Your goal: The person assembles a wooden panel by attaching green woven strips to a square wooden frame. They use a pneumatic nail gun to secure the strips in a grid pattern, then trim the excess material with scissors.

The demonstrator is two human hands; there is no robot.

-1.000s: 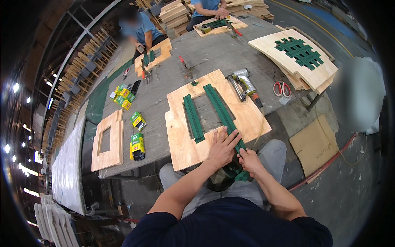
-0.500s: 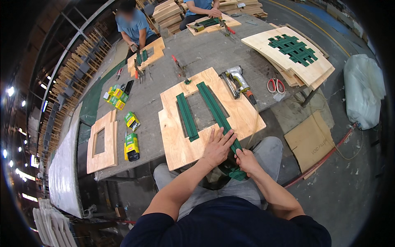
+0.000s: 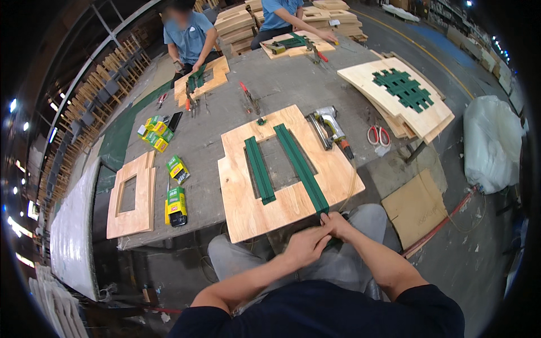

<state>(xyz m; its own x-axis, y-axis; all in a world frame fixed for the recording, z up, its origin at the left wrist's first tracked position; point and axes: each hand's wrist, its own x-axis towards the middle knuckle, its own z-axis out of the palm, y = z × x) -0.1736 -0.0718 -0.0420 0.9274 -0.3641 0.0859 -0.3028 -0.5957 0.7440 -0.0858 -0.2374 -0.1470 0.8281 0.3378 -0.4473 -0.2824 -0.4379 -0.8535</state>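
Observation:
A wooden panel [image 3: 248, 219] with a rectangular opening lies on the table before me, its near edge over my lap. Two green webbing straps cross the opening lengthwise: a shorter left strap [image 3: 259, 169] and a longer right strap [image 3: 297, 163]. The longer one runs down to the panel's near edge, where my right hand [image 3: 338, 225] is closed on it. My left hand [image 3: 307, 246] is against the right one, just off the edge, fingers drawn together. A bit of green shows below its fingertips; what it grips is hidden.
A nail gun [image 3: 329, 129] and red-handled scissors [image 3: 378, 135] lie to the right. Yellow-green boxes [image 3: 176, 203] and a smaller frame [image 3: 121, 219] are at left. Woven-strap panels [image 3: 360, 73] are stacked at far right. Two people in blue work at the far side.
My left hand has left the strap on the panel and moved down beside my right hand. The strap's end is now at the panel's edge. A co-worker's arm has reached out to the right.

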